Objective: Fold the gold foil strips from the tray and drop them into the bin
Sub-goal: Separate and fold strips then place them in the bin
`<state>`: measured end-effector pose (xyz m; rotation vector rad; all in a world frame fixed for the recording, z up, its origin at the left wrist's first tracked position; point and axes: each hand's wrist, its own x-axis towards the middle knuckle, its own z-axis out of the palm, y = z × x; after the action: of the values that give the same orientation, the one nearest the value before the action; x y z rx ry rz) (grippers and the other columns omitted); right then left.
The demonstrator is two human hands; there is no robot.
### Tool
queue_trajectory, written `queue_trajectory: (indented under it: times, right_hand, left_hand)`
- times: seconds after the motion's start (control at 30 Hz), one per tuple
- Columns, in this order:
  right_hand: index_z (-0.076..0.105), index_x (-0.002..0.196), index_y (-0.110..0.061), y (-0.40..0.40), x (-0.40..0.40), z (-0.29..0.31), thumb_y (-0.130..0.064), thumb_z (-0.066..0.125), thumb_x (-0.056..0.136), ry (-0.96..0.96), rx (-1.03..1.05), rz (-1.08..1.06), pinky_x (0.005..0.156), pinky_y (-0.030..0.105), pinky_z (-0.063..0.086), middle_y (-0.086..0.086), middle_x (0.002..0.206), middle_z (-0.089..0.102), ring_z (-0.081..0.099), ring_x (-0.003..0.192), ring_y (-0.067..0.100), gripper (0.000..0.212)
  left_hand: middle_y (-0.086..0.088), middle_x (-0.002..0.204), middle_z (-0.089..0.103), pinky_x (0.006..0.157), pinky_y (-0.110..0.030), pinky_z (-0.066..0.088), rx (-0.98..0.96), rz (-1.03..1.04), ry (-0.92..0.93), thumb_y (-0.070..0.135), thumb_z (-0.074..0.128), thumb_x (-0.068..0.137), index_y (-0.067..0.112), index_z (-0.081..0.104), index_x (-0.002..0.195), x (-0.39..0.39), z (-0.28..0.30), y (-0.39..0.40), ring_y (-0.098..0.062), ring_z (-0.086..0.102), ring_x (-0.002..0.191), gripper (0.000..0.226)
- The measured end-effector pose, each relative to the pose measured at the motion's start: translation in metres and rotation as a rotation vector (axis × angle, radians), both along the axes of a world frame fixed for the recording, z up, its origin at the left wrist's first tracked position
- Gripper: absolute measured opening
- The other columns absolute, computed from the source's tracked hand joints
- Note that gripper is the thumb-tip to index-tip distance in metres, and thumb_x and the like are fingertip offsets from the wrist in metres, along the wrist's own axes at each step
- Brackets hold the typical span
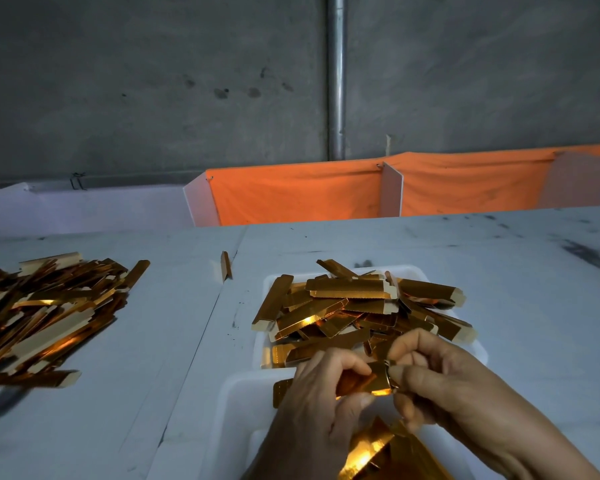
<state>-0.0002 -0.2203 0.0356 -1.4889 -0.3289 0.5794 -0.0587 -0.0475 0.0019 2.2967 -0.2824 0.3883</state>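
While both hands pinch 1 gold strip [364, 382], left hand [317, 403] at 9 o'clock, right hand [440, 386] at 3 o'clock, white tray [413, 271] heaped at 12 o'clock, white bin [236, 407] underneath.

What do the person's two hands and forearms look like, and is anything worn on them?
Both hands, left and right, are bare: no gloves, rings, watch or bracelet show. The forearms are also uncovered as far as the frame's lower edge, with no sleeve in view. Fingernails are short and unpainted.
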Motion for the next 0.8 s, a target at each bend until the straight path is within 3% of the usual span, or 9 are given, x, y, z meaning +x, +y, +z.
queue_trajectory:
  times: [0.17, 0.27, 0.33, 0.43, 0.53, 0.63, 0.7, 0.8]
  right_hand:
    - [0.054, 0.097, -0.005, 0.0001, 0.0013, -0.0051, -0.001, 0.058, 0.09, -0.143, -0.11, -0.01, 0.055, 0.032, 0.052, 0.014, 0.059, 0.061, 0.059, 0.05, 0.026, 0.009]
    - [0.054, 0.097, -0.007, 0.0014, 0.0017, -0.005, 0.0, 0.058, 0.091, -0.21, -0.146, 0.014, 0.058, 0.033, 0.052, 0.009, 0.058, 0.059, 0.059, 0.052, 0.024, 0.01]
    - [0.054, 0.097, -0.009, 0.0016, 0.0022, -0.0047, -0.001, 0.057, 0.091, -0.232, -0.143, 0.035, 0.059, 0.032, 0.052, 0.007, 0.059, 0.058, 0.059, 0.054, 0.023, 0.01]
    - [0.057, 0.096, -0.009, 0.0002, 0.0024, -0.0026, -0.003, 0.055, 0.093, -0.211, -0.097, 0.062, 0.059, 0.031, 0.052, 0.01, 0.061, 0.06, 0.06, 0.056, 0.025, 0.007]
    - [0.063, 0.089, -0.011, 0.0001, 0.0015, 0.0, -0.013, 0.058, 0.088, -0.11, 0.029, 0.066, 0.052, 0.03, 0.05, 0.014, 0.061, 0.058, 0.058, 0.052, 0.025, 0.006]
    - [0.069, 0.085, -0.013, 0.0007, 0.0011, -0.0005, -0.023, 0.068, 0.08, -0.04, 0.141, 0.095, 0.045, 0.024, 0.043, 0.012, 0.057, 0.052, 0.052, 0.044, 0.02, 0.011]
    - [0.07, 0.086, -0.009, -0.0003, 0.002, -0.0023, -0.025, 0.079, 0.076, 0.015, 0.208, 0.12, 0.042, 0.023, 0.042, 0.012, 0.054, 0.048, 0.048, 0.041, 0.017, 0.022]
    - [0.07, 0.087, -0.007, 0.0, 0.0027, -0.0036, -0.023, 0.081, 0.064, 0.057, 0.247, 0.124, 0.04, 0.023, 0.041, 0.012, 0.053, 0.043, 0.043, 0.037, 0.016, 0.03]
  left_hand:
    - [0.04, 0.109, 0.037, 0.087, -0.01, 0.034, 0.085, -0.045, -0.096, 0.04, 0.037, 0.087, 0.048, 0.041, 0.103, 0.0011, 0.0028, 0.0004, 0.016, 0.031, 0.114, 0.018]
    - [0.033, 0.111, 0.042, 0.087, -0.013, 0.033, 0.122, -0.061, -0.161, 0.028, 0.044, 0.09, 0.026, 0.061, 0.11, 0.0012, 0.0018, 0.0019, 0.025, 0.029, 0.11, 0.026]
    - [0.037, 0.111, 0.04, 0.087, -0.015, 0.036, 0.125, -0.058, -0.162, 0.028, 0.044, 0.09, 0.022, 0.063, 0.111, 0.0009, 0.0017, 0.0037, 0.024, 0.029, 0.111, 0.028]
    - [0.046, 0.107, 0.032, 0.088, -0.014, 0.038, 0.097, -0.07, -0.108, 0.036, 0.037, 0.09, 0.031, 0.058, 0.111, 0.0007, 0.0044, 0.0045, 0.016, 0.032, 0.115, 0.03]
    - [0.039, 0.116, 0.042, 0.089, -0.016, 0.044, 0.023, -0.065, -0.055, 0.042, 0.038, 0.089, 0.049, 0.046, 0.102, -0.0011, 0.0052, 0.0046, 0.009, 0.041, 0.116, 0.017]
    - [0.024, 0.121, 0.055, 0.087, -0.015, 0.047, -0.089, -0.074, -0.045, 0.044, 0.045, 0.088, 0.051, 0.047, 0.1, -0.0034, 0.0039, 0.0055, 0.005, 0.05, 0.113, 0.014]
    - [0.024, 0.118, 0.057, 0.086, -0.015, 0.048, -0.129, -0.101, -0.056, 0.047, 0.048, 0.088, 0.05, 0.05, 0.1, -0.0039, 0.0046, 0.0053, 0.006, 0.052, 0.111, 0.012]
    - [0.024, 0.112, 0.06, 0.083, -0.017, 0.05, -0.165, -0.117, -0.071, 0.052, 0.045, 0.084, 0.049, 0.052, 0.099, -0.0036, 0.0046, 0.0048, 0.004, 0.056, 0.106, 0.017]
